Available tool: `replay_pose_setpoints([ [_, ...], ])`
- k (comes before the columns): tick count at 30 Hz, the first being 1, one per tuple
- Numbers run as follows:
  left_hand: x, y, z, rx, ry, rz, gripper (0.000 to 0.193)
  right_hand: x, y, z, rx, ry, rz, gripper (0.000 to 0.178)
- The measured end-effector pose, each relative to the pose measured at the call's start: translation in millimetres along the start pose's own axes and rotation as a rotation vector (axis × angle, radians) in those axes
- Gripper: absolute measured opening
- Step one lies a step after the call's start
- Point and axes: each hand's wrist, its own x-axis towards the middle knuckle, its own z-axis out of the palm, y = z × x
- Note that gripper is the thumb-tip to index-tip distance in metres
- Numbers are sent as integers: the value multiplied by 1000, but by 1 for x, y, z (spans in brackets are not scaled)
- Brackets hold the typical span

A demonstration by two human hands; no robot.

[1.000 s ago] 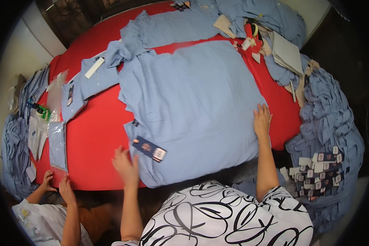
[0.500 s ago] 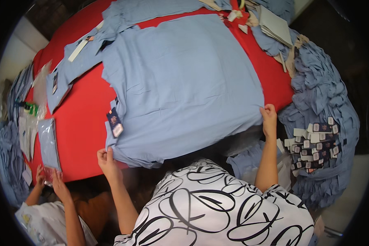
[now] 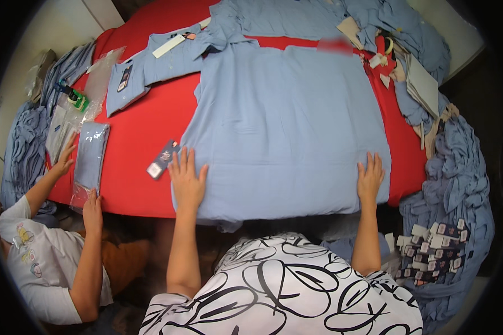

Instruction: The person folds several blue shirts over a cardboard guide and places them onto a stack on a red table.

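Observation:
A light blue shirt [image 3: 290, 117] lies spread out on the red-covered table [image 3: 137, 192], its lower edge along the table's near side. My left hand [image 3: 188, 181] rests flat on the shirt's near left part, fingers spread. On the near right part my right hand [image 3: 370, 177] lies palm down with its fingers stretched out. Neither hand grips the cloth. A dark hang tag [image 3: 162, 159] sticks out from the shirt's left edge, just beside my left hand.
At the left, a co-worker's hands [image 3: 64, 162] are at a folded shirt in a clear bag [image 3: 91, 153]. A partly folded shirt [image 3: 170, 58] lies farther back. Piled blue shirts [image 3: 461, 173] and a cluster of tags [image 3: 435, 249] hang at the right; white boards [image 3: 422, 84] lie behind.
Both hands have let go of the shirt's near corners and now lie flat on it. The cloth is smoother. The co-worker's left hand has moved up beside the bagged shirt.

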Motion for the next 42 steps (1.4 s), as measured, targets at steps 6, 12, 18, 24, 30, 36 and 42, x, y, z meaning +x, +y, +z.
replay_pose_setpoints([
  [6,29,-23,-9,-57,-13,-191,33,13,29,6,31,7,123,42],
  [12,191,-5,33,-246,86,-257,22,151,-31,26,241,149,-193,35],
  [18,285,-102,81,-518,141,-414,21,322,-83,92,255,114,-424,41],
  [24,283,-107,61,-727,-228,-238,17,372,-74,105,106,41,-374,52],
  [30,289,-127,54,-965,-109,-560,37,380,-67,110,119,121,-340,52],
  [36,297,-71,68,-325,110,-233,35,398,-28,85,-67,355,-289,39],
  [42,278,-79,64,-345,114,-282,30,436,94,-3,-494,505,482,58],
])
